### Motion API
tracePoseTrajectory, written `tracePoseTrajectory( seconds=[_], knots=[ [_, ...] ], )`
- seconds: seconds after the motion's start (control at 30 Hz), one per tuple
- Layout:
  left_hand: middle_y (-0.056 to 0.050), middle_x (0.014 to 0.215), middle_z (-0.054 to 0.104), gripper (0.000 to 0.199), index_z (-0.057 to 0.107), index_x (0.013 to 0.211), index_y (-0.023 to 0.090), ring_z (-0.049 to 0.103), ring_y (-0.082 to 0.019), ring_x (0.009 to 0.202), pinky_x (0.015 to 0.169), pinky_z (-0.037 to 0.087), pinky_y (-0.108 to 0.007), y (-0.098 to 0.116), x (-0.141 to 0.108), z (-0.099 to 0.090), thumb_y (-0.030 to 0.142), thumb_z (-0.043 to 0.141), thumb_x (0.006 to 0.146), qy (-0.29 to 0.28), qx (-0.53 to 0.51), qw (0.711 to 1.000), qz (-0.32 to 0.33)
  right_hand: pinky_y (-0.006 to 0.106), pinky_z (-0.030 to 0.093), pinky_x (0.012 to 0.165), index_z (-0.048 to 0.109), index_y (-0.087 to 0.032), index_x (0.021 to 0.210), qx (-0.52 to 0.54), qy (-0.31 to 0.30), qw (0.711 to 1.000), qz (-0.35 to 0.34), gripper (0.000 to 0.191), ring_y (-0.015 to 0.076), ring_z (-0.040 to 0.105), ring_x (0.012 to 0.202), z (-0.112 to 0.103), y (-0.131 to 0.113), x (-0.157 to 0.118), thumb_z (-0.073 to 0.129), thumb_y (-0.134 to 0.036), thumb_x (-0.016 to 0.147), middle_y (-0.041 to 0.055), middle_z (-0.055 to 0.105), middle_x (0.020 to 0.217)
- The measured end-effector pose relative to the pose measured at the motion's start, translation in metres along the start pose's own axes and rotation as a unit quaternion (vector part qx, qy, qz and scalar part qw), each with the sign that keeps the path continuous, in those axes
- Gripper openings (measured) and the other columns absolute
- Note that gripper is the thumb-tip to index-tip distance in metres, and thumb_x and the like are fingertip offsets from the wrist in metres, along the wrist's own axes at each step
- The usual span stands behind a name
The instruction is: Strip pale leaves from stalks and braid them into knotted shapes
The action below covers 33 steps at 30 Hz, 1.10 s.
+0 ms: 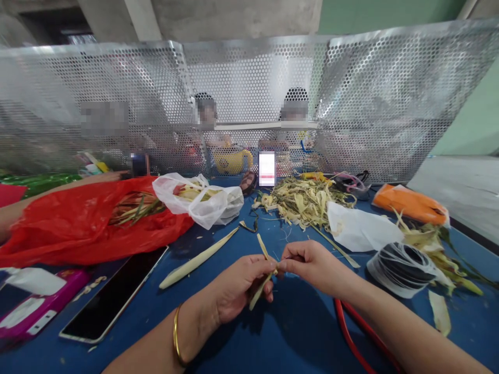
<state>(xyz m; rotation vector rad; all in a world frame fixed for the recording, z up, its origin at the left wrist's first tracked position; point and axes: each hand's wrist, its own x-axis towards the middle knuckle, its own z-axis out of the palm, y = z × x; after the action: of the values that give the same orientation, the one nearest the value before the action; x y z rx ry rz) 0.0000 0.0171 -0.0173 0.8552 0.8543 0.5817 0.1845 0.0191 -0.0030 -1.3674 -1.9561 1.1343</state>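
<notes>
My left hand (249, 280), with a gold bangle at its wrist, pinches a folded pale yellow husk strip (262, 246). One narrow end points up past the thumb and the other hangs below the fingers. My right hand (306, 262) is closed beside it, thumb and finger pressed together at the strip's small knotted middle. What lies inside that pinch is too small to make out; thin thread-like lines show nearby. Left of my hands a long pale husk leaf (198, 259) lies on the blue table (307, 337).
Dried husk strips (300, 202) are heaped ahead. A spool of clear line (403, 270) and white paper (362, 228) lie right. Red handles (346, 332) sit under my right forearm. Left are a phone (117, 296), red bag (86, 218) and someone's arm (50, 195). Perforated mesh (249, 67) stands behind.
</notes>
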Motion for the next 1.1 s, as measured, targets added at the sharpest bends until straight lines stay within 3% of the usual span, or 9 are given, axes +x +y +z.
tracePoseTrajectory(
  seconds=[0.13,0.27,0.47,0.67,0.93,1.1],
  knots=[
    [0.0,0.067,0.06,0.027,0.063,0.08,0.012,0.052,-0.008,0.052,0.057,0.047,-0.024,0.001,0.0,-0.001,0.036,0.074,0.073,-0.02,0.003,1.0,-0.005,0.022,0.027,0.051,0.059,-0.016,0.065,0.037,-0.01,0.999,0.021,0.025,0.0091,0.035,0.055,-0.002,-0.002,-0.001,0.06,-0.038,0.078,-0.0051,0.044,0.055],
    [-0.001,0.068,0.059,0.033,0.065,0.081,0.011,0.051,-0.007,0.054,0.06,0.048,-0.024,0.0,0.001,-0.004,0.039,0.077,0.07,-0.017,0.004,1.0,-0.003,0.022,0.024,0.049,0.054,-0.017,0.063,0.075,-0.021,0.996,0.044,0.026,0.0081,0.031,0.051,-0.001,-0.001,0.0,0.059,-0.039,0.076,-0.0062,0.04,0.054],
    [0.0,0.068,0.059,0.03,0.066,0.081,0.011,0.05,-0.008,0.055,0.06,0.045,-0.024,0.001,0.001,-0.003,0.037,0.077,0.07,-0.007,0.02,1.0,0.005,0.022,0.024,0.047,0.055,-0.017,0.062,0.063,-0.012,0.997,0.048,0.025,0.0082,0.031,0.05,0.0,-0.001,0.0,0.059,-0.038,0.076,-0.0068,0.038,0.051],
    [0.0,0.065,0.057,0.027,0.064,0.074,0.012,0.047,-0.008,0.053,0.054,0.038,-0.022,0.007,-0.005,0.002,0.038,0.072,0.072,0.004,0.116,0.993,0.033,0.021,0.023,0.045,0.054,-0.017,0.059,0.027,0.0,0.999,0.042,0.023,0.0078,0.032,0.05,0.001,-0.002,0.0,0.061,-0.033,0.075,-0.0064,0.041,0.051],
    [0.001,0.061,0.054,0.028,0.06,0.069,0.014,0.044,-0.008,0.05,0.052,0.034,-0.023,0.006,-0.005,0.004,0.04,0.069,0.072,0.019,0.171,0.984,0.041,0.02,0.025,0.046,0.06,-0.017,0.061,-0.073,0.032,0.996,-0.036,0.017,0.0078,0.034,0.049,-0.011,-0.008,-0.002,0.06,-0.023,0.077,-0.0071,0.04,0.051],
    [0.0,0.063,0.056,0.027,0.061,0.069,0.015,0.045,-0.008,0.051,0.052,0.035,-0.022,0.006,-0.007,0.004,0.04,0.07,0.071,-0.012,0.17,0.985,0.027,0.021,0.027,0.05,0.062,-0.017,0.066,-0.035,0.045,0.996,-0.075,0.014,0.008,0.034,0.052,-0.01,-0.006,-0.001,0.062,-0.025,0.077,-0.007,0.04,0.054]
  ],
)
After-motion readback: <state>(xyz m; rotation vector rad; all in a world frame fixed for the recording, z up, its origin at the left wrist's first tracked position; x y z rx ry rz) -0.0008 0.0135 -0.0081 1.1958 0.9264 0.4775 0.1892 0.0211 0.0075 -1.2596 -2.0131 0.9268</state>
